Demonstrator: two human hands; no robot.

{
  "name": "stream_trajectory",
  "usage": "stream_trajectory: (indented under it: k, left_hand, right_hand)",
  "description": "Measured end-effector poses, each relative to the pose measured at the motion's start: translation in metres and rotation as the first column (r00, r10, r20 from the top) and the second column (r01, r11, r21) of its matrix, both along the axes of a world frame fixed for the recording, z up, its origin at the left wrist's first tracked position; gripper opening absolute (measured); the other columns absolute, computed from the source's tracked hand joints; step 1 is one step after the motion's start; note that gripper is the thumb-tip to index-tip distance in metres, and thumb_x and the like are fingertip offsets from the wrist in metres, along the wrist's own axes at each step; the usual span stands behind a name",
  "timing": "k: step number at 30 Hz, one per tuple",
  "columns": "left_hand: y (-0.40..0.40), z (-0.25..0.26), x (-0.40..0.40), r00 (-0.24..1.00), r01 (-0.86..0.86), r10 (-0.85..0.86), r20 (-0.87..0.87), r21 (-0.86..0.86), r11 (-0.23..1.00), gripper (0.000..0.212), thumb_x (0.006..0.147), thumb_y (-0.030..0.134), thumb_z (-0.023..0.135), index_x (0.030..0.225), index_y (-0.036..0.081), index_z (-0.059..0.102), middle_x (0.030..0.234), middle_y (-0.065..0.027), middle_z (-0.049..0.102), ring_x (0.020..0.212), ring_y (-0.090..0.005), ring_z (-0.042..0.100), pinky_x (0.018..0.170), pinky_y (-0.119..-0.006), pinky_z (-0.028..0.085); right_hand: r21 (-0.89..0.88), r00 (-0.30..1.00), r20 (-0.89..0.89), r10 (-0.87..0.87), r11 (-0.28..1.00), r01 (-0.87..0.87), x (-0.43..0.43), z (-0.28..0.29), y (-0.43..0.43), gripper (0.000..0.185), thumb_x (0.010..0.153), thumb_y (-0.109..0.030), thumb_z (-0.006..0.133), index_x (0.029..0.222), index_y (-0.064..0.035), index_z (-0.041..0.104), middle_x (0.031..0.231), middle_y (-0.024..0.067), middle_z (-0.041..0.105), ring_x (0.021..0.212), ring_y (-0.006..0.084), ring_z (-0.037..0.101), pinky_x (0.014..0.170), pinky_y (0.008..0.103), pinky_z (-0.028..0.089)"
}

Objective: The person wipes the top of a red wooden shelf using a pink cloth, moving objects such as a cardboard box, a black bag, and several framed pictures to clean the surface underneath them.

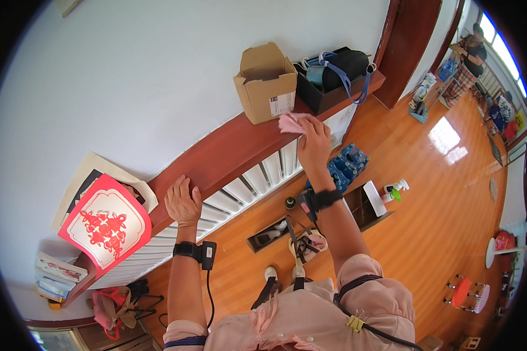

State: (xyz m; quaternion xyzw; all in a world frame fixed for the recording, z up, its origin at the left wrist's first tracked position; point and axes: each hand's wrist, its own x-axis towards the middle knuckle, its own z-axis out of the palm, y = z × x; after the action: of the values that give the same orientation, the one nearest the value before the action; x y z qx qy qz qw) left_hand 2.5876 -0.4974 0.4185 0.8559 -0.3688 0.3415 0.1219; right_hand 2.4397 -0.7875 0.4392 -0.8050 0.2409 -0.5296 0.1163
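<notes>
My right hand (pixel 315 142) grips a folded pink cloth (pixel 292 123) above the front edge of a reddish-brown wooden ledge (pixel 219 160). Just behind the cloth stands an open cardboard box (pixel 259 96) with a white label. Beside that box, a black box (pixel 323 98) holds a black item, blue straps and white cords. My left hand (pixel 183 199) rests on the ledge further left, fingers spread and holding nothing. Left of it, a red-bordered card with a papercut design (pixel 105 223) leans with other sheets against the wall.
A white radiator (pixel 232 197) runs under the ledge. On the wooden floor are blue bottles (pixel 349 164), a dark drawer-like box (pixel 268 234), a bag (pixel 307 245) and a spray bottle (pixel 395 189). A person (pixel 470 61) stands at the far right. Stools (pixel 460 291) are at lower right.
</notes>
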Motion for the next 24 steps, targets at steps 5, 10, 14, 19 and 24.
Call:
stream_trajectory:
  k: [5, 10, 14, 19, 24]
  left_hand:
    - [0.001, -0.004, 0.003, 1.0, 0.015, -0.015, -0.013, -0.024, 1.0, 0.03, 0.083, 0.032, 0.044, 0.099, 0.01, 0.055, 0.107, -0.0026, 0.055, 0.097, -0.0239, 0.051, 0.077, -0.037, 0.038]
    - [0.008, -0.005, 0.006, 0.997, 0.078, -0.079, -0.017, -0.09, 0.993, 0.038, 0.087, 0.04, 0.035, 0.099, 0.01, 0.055, 0.106, -0.0031, 0.056, 0.095, -0.0238, 0.052, 0.077, -0.036, 0.038]
    - [0.005, 0.001, 0.001, 0.994, 0.08, -0.092, -0.066, -0.161, 0.984, 0.046, 0.087, 0.045, 0.03, 0.101, 0.008, 0.054, 0.105, -0.0054, 0.057, 0.095, -0.0249, 0.052, 0.076, -0.035, 0.038]
    - [0.004, -0.001, 0.001, 0.978, 0.161, -0.196, -0.068, -0.35, 0.923, 0.05, 0.087, 0.045, 0.03, 0.106, 0.004, 0.051, 0.105, -0.0124, 0.056, 0.094, -0.0301, 0.052, 0.078, -0.037, 0.039]
    - [0.017, -0.018, 0.02, 0.876, 0.128, -0.46, -0.144, -0.851, 0.51, 0.057, 0.088, 0.049, 0.032, 0.109, 0.0, 0.049, 0.098, -0.0111, 0.054, 0.086, -0.0209, 0.05, 0.075, -0.032, 0.041]
  right_hand:
    - [0.024, 0.846, -0.201, 0.494, 0.866, -0.5, 0.038, -0.045, 0.078, 0.03, 0.067, -0.002, 0.05, 0.095, -0.0106, 0.057, 0.099, 0.0038, 0.057, 0.094, 0.0266, 0.051, 0.079, 0.0397, 0.04]
    - [0.388, 0.515, -0.098, 0.852, 0.509, -0.769, 0.054, -0.007, 0.1, 0.03, 0.067, -0.004, 0.051, 0.096, -0.0101, 0.055, 0.099, 0.005, 0.057, 0.093, 0.0276, 0.052, 0.079, 0.0375, 0.043]
    - [0.273, 0.884, 0.033, 0.466, 0.847, -0.457, 0.089, 0.01, 0.094, 0.034, 0.067, -0.003, 0.052, 0.101, -0.0078, 0.053, 0.107, 0.0109, 0.054, 0.101, 0.0309, 0.048, 0.084, 0.0387, 0.041]
    - [-0.027, 0.89, -0.361, 0.278, 0.951, -0.308, 0.145, -0.002, 0.151, 0.033, 0.074, -0.009, 0.046, 0.106, -0.0042, 0.05, 0.111, 0.0095, 0.052, 0.104, 0.0312, 0.046, 0.088, 0.0385, 0.037]
    - [0.048, 0.598, -0.348, 0.722, 0.651, -0.758, 0.11, -0.013, 0.212, 0.018, 0.075, -0.009, 0.046, 0.088, -0.0042, 0.058, 0.101, 0.0111, 0.056, 0.096, 0.0264, 0.052, 0.076, 0.038, 0.042]
